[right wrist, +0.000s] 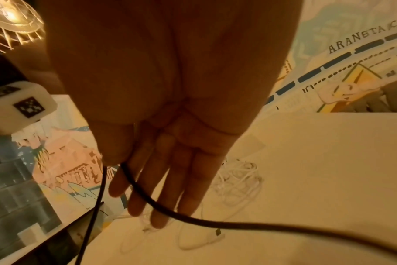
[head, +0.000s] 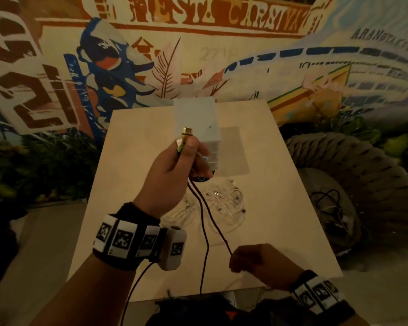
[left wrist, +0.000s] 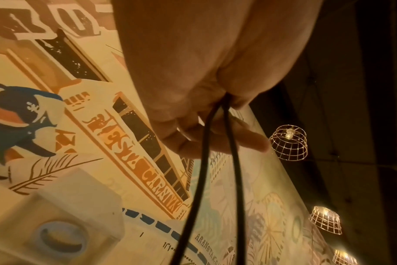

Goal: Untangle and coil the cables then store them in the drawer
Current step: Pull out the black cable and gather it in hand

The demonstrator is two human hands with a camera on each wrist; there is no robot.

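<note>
My left hand (head: 189, 149) is raised over the beige table (head: 280, 220). It grips both plug ends of a dark cable (head: 207, 243), a gold connector and a green-white plug sticking up past the thumb. Two strands hang down from that fist. The left wrist view shows the left hand (left wrist: 206, 129) with its fingers curled round both strands of the dark cable (left wrist: 198, 179). Lower right, my right hand (head: 236, 260) pinches one strand. In the right wrist view the right hand (right wrist: 125, 166) has its thumb on the dark cable (right wrist: 193, 219), the other fingers straight. A tangle of white cables (head: 222, 203) lies on the table. The white drawer unit (head: 198, 118) stands at the table's back.
A round woven seat (head: 363, 180) right of the table holds loose black cables (head: 327, 203). A painted mural wall rises behind the table, with plants (head: 33, 165) at the left. Wire-cage lamps (left wrist: 288, 143) hang overhead.
</note>
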